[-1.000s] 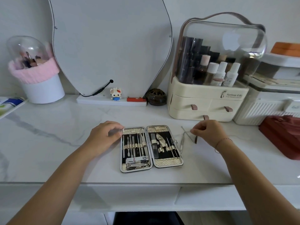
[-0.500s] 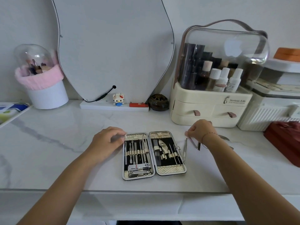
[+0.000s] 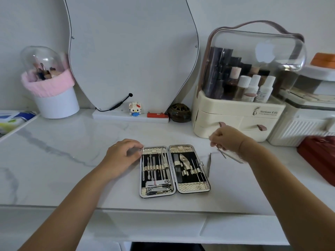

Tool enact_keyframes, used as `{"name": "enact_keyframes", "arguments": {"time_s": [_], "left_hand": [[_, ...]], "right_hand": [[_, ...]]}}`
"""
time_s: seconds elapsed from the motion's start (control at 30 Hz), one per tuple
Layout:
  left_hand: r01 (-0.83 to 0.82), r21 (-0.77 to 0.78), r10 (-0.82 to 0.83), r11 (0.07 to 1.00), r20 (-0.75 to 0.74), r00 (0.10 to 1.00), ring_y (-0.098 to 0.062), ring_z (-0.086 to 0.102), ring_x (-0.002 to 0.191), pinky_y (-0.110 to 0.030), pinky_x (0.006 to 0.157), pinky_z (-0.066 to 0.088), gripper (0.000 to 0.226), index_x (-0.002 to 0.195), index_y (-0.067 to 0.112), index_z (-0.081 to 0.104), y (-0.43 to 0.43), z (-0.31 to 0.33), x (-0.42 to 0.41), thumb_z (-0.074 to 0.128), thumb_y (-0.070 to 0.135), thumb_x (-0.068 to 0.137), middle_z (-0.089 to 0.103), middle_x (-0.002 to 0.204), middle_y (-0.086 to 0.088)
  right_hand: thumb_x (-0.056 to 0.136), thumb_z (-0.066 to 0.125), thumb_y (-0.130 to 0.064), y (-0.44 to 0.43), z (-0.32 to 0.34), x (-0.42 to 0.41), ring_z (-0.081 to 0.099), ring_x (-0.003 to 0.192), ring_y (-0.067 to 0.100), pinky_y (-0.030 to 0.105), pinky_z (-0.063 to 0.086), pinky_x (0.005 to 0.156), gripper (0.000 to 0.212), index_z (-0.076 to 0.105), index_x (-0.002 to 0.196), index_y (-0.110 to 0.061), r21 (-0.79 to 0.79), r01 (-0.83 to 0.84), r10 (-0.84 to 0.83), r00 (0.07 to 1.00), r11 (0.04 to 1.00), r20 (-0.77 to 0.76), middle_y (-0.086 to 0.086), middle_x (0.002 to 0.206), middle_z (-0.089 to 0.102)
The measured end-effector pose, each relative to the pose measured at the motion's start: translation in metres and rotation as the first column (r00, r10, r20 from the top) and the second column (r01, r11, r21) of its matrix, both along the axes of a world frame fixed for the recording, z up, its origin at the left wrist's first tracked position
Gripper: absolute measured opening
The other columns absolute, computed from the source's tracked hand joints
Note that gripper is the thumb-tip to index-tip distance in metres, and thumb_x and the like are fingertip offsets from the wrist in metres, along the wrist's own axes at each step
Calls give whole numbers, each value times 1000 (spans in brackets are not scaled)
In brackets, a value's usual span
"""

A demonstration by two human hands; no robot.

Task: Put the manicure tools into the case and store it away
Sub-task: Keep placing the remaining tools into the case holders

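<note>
Head view, looking down on a white marble-patterned tabletop (image 3: 59,160) with the open manicure case (image 3: 174,170) as the landmark at centre, lying flat with both halves spread. The left half of the case carries a row of slim metal tools under elastic loops and two nail clippers (image 3: 158,186) at its near end; the right half carries a file, a curved blade and several thin probes. The left hand (image 3: 122,155) rests on the tabletop against the far left corner of the case, fingers curled and touching the rim, nothing gripped within them. The right hand (image 3: 225,139) hovers to the right of and beyond the case, fingers pinched closed on a thin metal tool (image 3: 221,153) whose tip slants down toward the table; which tool it is cannot be told. Tweezers (image 3: 209,166) lie loose on the tabletop just beside the right edge of the case, and another slender tool (image 3: 233,157) lies further right, partly hidden by the right wrist. Beyond the case stand a curved mirror (image 3: 132,51), a small block figurine (image 3: 135,109) and a dark round ornament (image 3: 179,112); beyond and to the right stands a cream cosmetics organiser (image 3: 239,116) with a clear domed lid; far to the left stands a white pot with pink trim (image 3: 52,95); to the far right lies a red box (image 3: 319,156)
</note>
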State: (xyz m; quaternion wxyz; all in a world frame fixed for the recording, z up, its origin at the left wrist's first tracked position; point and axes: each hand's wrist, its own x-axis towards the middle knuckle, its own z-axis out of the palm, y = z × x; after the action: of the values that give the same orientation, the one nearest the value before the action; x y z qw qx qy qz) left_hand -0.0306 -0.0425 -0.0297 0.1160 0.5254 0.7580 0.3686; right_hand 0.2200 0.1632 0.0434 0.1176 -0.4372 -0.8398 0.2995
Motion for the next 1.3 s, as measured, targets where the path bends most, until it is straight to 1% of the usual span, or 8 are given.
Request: {"name": "enact_keyframes", "arguments": {"time_s": [0.07, 0.13, 0.3, 0.47, 0.57, 0.7, 1.0, 1.3], "left_hand": [[2, 0, -2, 1000, -2, 1000, -9, 49, 114, -36, 103, 37, 18, 106, 35, 63, 0, 0, 0, 58, 29, 90, 58, 115, 18], [2, 5, -2, 1000, 8, 1000, -9, 49, 114, -36, 103, 37, 17, 104, 37, 62, 0, 0, 0, 58, 28, 90, 58, 114, 18], [-3, 2, 3, 1000, 7, 1000, -8, 49, 115, -34, 103, 37, 18, 105, 37, 63, 0, 0, 1, 58, 29, 90, 57, 114, 19], [0, 8, -1, 1000, 21, 1000, -6, 49, 115, -36, 105, 36, 17, 103, 39, 62, 0, -2, -1, 58, 29, 89, 55, 110, 27], [-3, 15, 3, 1000, 24, 1000, -6, 48, 115, -34, 105, 35, 18, 105, 35, 64, 0, -2, -1, 58, 28, 89, 57, 112, 23], [-7, 20, 7, 1000, 16, 1000, -6, 48, 115, -30, 103, 34, 19, 107, 33, 65, 0, -1, 1, 58, 27, 90, 56, 111, 24], [-10, 20, 10, 1000, 13, 1000, -6, 47, 115, -30, 102, 34, 20, 108, 31, 65, 0, -1, 1, 58, 28, 90, 57, 113, 21], [-11, 21, 11, 1000, 6, 1000, -8, 49, 114, -33, 102, 36, 21, 109, 30, 65, 0, -1, 1, 59, 27, 90, 59, 114, 17]], "right_hand": [[88, 57, -5, -13, 4, -2, 44, 41, 5, 14, 40, 42, 16, 64, 79, 6, -163, -84, 44, 971, 983, -235, -3, 50, 57], [85, 60, -1, -22, 1, -9, 46, 43, 6, 14, 41, 42, 5, 63, 88, 2, -266, -141, 42, 937, 954, -346, 3, 56, 61], [84, 63, -3, -24, -20, -22, 49, 50, 13, 16, 45, 46, 8, 65, 90, -7, -251, -113, 16, 934, 961, -358, 17, 70, 63], [82, 66, -5, -22, -31, -26, 52, 50, 15, 18, 43, 45, 7, 67, 89, -3, -165, -31, -35, 923, 986, -382, 16, 69, 68], [81, 68, -8, -23, -32, -27, 52, 41, 4, 9, 39, 43, 5, 69, 85, -7, -74, -17, -12, 930, 997, -367, 12, 70, 71], [80, 69, -10, -22, -33, -28, 47, 38, 3, 10, 39, 43, 4, 69, 83, -7, -65, -2, -23, 919, 998, -392, 13, 71, 71], [80, 70, -11, -30, -31, -26, 46, 37, -2, 14, 44, 50, 2, 69, 78, -9, -68, -76, 51, 950, 995, -307, 6, 67, 70], [80, 70, -17, -35, -21, -22, 51, 45, -5, 4, 39, 46, 12, 74, 79, -6, 86, -219, 222, 975, 972, -23, -17, 59, 59]]}}
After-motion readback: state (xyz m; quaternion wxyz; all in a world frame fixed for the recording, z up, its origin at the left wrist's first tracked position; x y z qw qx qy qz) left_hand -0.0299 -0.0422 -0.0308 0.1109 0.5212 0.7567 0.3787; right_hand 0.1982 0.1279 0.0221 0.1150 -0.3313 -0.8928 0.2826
